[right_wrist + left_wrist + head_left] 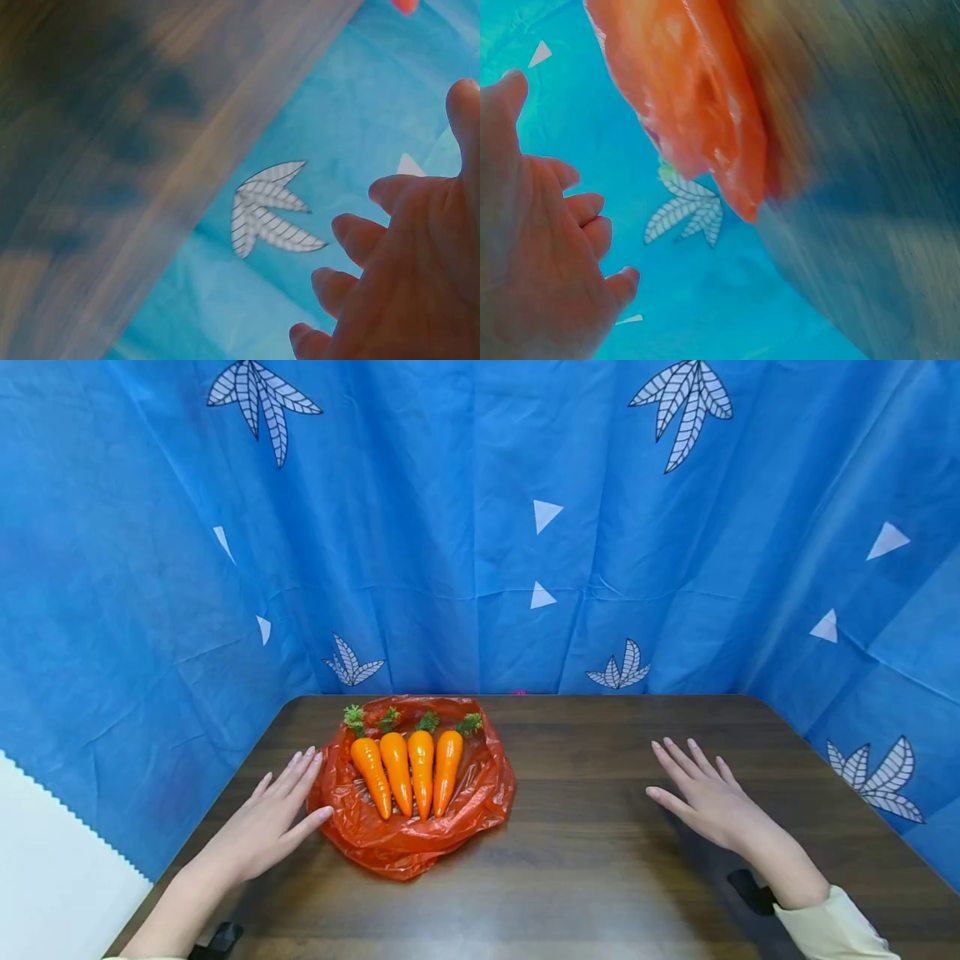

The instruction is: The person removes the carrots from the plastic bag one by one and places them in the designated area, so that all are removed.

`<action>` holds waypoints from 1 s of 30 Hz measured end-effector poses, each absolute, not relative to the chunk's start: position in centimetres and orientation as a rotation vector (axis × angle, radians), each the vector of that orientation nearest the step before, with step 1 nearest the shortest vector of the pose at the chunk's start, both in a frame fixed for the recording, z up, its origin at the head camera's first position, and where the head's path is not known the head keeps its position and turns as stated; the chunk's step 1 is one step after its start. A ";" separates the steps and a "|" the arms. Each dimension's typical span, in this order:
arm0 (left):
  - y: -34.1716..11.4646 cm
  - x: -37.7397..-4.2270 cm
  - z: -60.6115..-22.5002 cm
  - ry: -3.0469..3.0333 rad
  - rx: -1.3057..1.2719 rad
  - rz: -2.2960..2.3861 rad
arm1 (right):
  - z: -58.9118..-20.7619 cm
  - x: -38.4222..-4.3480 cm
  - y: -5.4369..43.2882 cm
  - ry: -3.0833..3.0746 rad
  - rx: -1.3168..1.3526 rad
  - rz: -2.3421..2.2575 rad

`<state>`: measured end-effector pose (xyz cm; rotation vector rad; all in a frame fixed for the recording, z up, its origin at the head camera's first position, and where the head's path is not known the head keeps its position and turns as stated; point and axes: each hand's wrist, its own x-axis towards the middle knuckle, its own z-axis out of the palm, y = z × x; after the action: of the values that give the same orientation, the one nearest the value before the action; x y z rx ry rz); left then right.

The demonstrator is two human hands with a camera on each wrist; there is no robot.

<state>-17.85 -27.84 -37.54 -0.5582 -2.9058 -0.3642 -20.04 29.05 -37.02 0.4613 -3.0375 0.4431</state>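
Note:
Several shiny orange carrots (421, 772) with green leafy tops (427, 721) lie side by side on a red plastic bag (480, 802), left of the middle of the table. My left hand (266, 822) is at the bag's left edge with fingers straight and holds nothing; whether it touches the plastic I cannot tell. In the left wrist view the bag (697, 97) stands beyond the hand (547, 232), apart from the fingers. My right hand (708, 802) is over the right part of the table, fingers spread and holding nothing. The right wrist view shows its palm side (412, 262).
The dark wooden table (585, 860) has rounded far corners. Blue cloth (510, 527) with white leaf prints and triangles hangs behind it and along both sides. A white surface (52, 877) lies at the lower left. Each wrist wears a black strap (750, 892).

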 end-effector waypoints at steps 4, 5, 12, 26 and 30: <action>-26.8 -17.7 -37.3 -2.905 -0.572 -0.360 | -36.6 -20.0 27.8 -3.027 0.511 0.480; -26.5 -17.7 -37.3 -2.905 -0.576 -0.355 | -36.5 -20.1 27.4 -3.022 0.526 0.480; -24.4 -17.4 -37.8 -2.902 -0.647 -0.380 | -36.0 -20.7 23.8 -2.973 0.641 0.481; -22.6 -16.8 -39.0 -2.929 -0.765 -0.512 | -35.6 -22.9 13.2 -2.818 0.990 0.558; -22.2 -16.8 -39.0 -2.917 -0.853 -0.530 | -35.9 -23.4 10.0 -2.830 1.047 0.593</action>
<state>-16.82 -22.15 -38.96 -0.8533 -2.9169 -0.5302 -23.37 9.96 -35.89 1.0469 -2.8298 0.5927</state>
